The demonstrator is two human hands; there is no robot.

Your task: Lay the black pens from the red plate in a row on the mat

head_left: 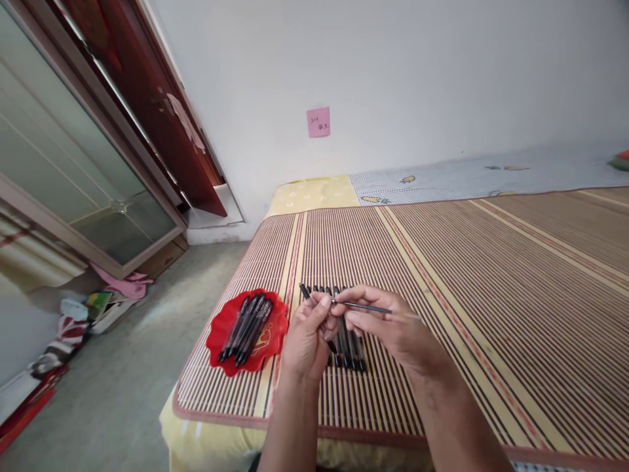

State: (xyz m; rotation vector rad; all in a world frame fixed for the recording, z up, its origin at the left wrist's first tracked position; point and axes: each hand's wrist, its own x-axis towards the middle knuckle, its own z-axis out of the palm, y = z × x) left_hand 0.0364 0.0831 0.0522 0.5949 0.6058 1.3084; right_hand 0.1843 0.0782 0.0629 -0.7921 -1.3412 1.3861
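My right hand (388,328) pinches a thin pen refill (366,306), dark along most of its length with a clear tail end. The refill's tip meets the thumb and fingertips of my left hand (307,334). A black pen barrel (304,290) slants through my left hand, its end showing past the thumb; the fingers hide its middle. Under both hands, several black pens (350,344) lie side by side on the mat. To the left, a red scalloped plate (219,328) holds several more black pens (248,331).
A striped bamboo mat (442,262) covers the bed, with yellow cloth (211,446) hanging at its front edge. A pink note (318,122) is stuck on the white wall. At the left are a glass-panelled door (98,144) and clutter on the floor (196,275).
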